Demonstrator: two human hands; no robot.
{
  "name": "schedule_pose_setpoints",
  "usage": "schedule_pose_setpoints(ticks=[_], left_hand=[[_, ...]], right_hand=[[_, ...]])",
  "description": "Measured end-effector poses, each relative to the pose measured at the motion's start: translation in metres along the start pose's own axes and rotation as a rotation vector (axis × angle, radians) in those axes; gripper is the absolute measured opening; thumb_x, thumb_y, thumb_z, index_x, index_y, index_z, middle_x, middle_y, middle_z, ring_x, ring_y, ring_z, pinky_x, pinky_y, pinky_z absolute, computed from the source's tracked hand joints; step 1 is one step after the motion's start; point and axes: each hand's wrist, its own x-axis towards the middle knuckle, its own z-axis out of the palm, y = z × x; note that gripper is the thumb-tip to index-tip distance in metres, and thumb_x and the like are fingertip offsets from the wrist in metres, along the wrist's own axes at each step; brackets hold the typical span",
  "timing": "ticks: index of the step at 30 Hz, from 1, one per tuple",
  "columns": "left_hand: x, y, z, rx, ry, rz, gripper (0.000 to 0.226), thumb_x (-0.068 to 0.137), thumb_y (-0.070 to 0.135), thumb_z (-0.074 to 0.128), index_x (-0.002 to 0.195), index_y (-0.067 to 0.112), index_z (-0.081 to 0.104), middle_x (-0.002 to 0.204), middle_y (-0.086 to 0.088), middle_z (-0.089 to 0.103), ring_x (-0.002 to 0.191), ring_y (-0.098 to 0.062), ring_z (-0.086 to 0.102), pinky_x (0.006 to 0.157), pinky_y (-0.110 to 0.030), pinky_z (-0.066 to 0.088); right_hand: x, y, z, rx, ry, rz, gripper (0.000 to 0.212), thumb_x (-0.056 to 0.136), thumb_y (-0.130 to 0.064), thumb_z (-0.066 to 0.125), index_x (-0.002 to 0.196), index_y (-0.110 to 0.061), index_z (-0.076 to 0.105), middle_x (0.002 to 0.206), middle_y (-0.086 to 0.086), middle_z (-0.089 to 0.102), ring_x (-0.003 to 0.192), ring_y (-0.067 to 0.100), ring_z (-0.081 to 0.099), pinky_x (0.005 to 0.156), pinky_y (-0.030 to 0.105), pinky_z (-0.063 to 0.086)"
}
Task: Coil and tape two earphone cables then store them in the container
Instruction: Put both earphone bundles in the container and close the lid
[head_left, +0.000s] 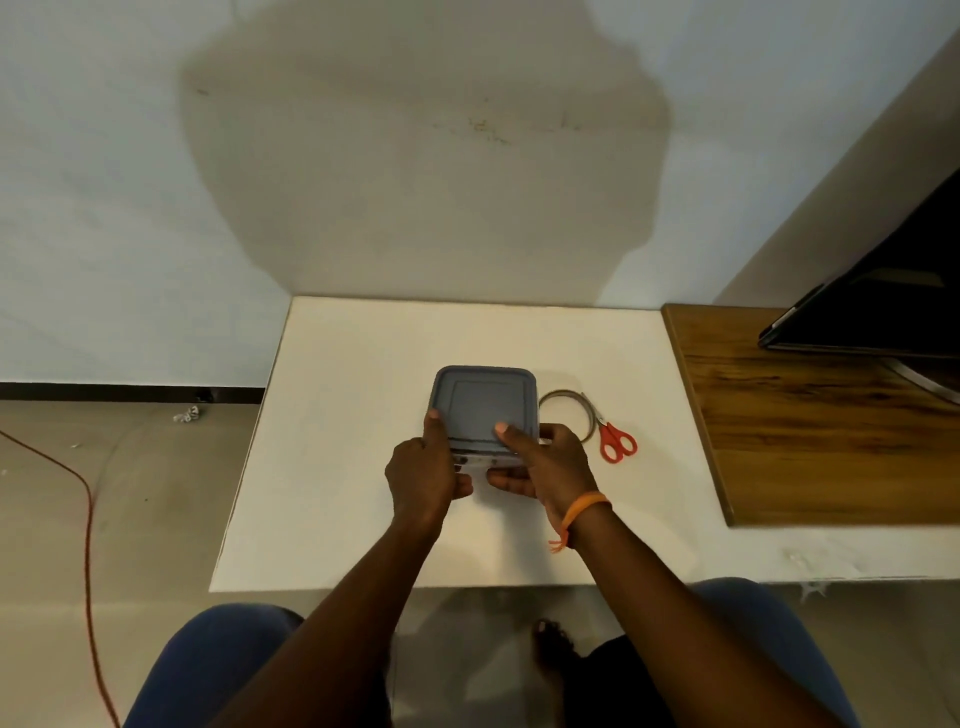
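Both hands gripped the lidded container (483, 410) on the white surface (337, 415): left hand (423, 475) and right hand (545, 462) fingers clasped its near edge, thumbs on the lid

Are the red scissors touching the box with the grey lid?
Apart. The head view shows the scissors lying on the white table to the right of the box, with a tape ring and bare table between them.

Grey-blue lid (485, 402), red-handled scissors (615, 440), white table (363, 364), orange wristband (584, 506), brown wood-grain board (831, 441)
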Motion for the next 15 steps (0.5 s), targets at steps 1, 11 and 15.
schedule_pose_setpoints(ticks=[1,11,15], left_hand=[[0.000,-0.002,0.002,0.017,-0.012,-0.011,0.055,0.101,0.053,0.033,0.073,0.012,0.057,0.071,-0.013,0.067,0.063,-0.029,0.070,0.076,-0.045,0.060],[0.051,-0.002,0.009,0.744,-0.079,0.380,0.053,0.094,0.041,0.056,0.137,0.010,0.048,0.140,-0.015,0.044,0.129,-0.032,0.041,0.099,-0.040,0.038],[0.052,-0.008,0.013,1.086,-0.154,0.389,0.066,0.090,0.036,0.063,0.145,0.016,0.034,0.148,-0.012,0.028,0.135,-0.032,0.026,0.101,-0.042,0.039]], right_hand=[[0.003,-0.001,-0.001,-0.003,0.028,-0.013,0.054,0.077,-0.025,0.080,0.120,-0.007,0.051,0.112,0.016,0.064,0.088,0.033,0.071,0.067,0.041,0.061],[0.082,-0.076,-0.065,-0.148,0.401,-0.221,0.030,0.085,-0.026,0.072,0.101,-0.002,0.067,0.092,0.015,0.067,0.077,0.032,0.069,0.067,0.047,0.061],[0.109,-0.072,-0.087,-0.388,0.593,-0.213,0.034,0.085,-0.042,0.067,0.089,-0.008,0.066,0.083,0.013,0.069,0.072,0.032,0.069,0.069,0.047,0.060]])
